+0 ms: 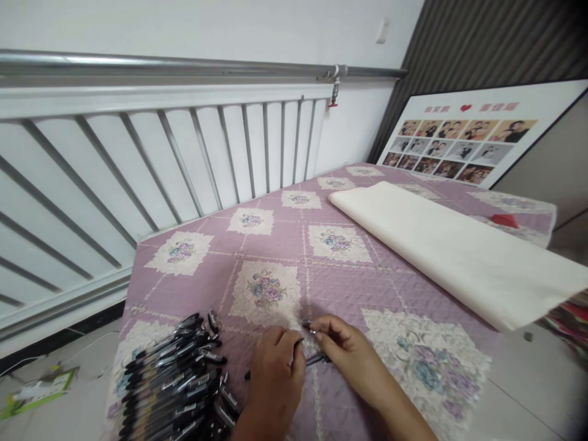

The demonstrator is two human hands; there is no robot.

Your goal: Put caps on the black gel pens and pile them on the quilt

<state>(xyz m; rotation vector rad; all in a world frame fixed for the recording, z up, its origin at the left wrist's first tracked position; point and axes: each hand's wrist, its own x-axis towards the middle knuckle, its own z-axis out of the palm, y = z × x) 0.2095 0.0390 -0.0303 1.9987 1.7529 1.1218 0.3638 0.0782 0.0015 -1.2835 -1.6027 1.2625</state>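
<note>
My left hand (278,367) is closed in a pinch, and the dark tip of what looks like a pen shows between its thumb and forefinger. My right hand (346,352) pinches a small black piece (307,324) that looks like a pen cap, close to the left fingertips but apart from them. Beneath the hands, a black pen (316,359) lies on the cloth, partly hidden by my left hand. To the left is a pile of black-capped pens (174,380), lying roughly side by side and blurred at the near end.
A purple floral cloth (271,245) covers the table. A large folded cream sheet (441,245) lies at the right, with a red item (505,220) behind it. A white radiator (184,153) runs along the back left; a photo board (459,135) leans at the back right.
</note>
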